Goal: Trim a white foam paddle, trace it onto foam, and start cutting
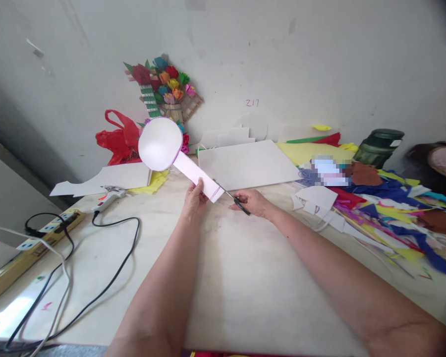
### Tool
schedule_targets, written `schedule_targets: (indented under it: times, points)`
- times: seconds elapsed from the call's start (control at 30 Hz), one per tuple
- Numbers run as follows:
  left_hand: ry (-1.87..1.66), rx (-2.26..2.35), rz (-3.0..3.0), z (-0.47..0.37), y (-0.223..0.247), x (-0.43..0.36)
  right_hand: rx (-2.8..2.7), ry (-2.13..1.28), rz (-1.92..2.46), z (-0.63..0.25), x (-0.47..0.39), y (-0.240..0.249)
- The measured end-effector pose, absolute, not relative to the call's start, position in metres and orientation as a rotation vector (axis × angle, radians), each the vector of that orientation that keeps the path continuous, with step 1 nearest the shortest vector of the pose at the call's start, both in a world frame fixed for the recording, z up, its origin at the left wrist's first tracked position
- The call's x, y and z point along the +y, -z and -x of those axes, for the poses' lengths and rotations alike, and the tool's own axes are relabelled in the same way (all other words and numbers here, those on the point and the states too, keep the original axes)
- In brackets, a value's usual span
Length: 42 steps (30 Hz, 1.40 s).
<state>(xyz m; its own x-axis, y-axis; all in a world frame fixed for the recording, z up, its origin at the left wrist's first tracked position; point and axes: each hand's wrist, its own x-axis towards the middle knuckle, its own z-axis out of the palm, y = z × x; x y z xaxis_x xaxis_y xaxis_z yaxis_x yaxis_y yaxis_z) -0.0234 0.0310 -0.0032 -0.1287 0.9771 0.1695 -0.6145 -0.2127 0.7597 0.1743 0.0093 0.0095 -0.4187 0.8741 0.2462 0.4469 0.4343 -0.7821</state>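
Note:
My left hand (196, 198) pinches a white cardboard cutout (160, 145) by the lower part of its strip. The cutout has a round disc at the upper left and a straight strip running down to the right. Purple marker lines edge the disc and cross the strip near its lower end. My right hand (250, 202) holds a pair of scissors (241, 205) with dark handles. Their blades point up and left and meet the strip's right edge close to the purple line. Part of the blades is hidden by the cardboard.
A glue gun (109, 198) and power strip (48, 235) with looping cords lie at left. Behind are a white board (245, 163), a red plastic bag (121, 136) and paper flowers (171, 82). Coloured scraps (397, 213) and a green jar (379, 148) sit at right.

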Motion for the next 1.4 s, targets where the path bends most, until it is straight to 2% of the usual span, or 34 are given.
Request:
schedule_targets:
  times: [0.33, 0.67, 1.4]
  points:
    - [-1.637, 0.587, -0.742, 0.024, -0.003, 0.027, -2.027, -0.904, 1.034, -0.178, 0.009, -0.013]
    - [-1.664, 0.542, -0.736, 0.026, -0.002, 0.029, -2.070, -0.680, 1.049, -0.179, 0.011, -0.012]
    - [-1.745, 0.520, -0.690, 0.024, -0.008, 0.026, -2.023, -0.722, 0.992, -0.173, 0.009, -0.010]
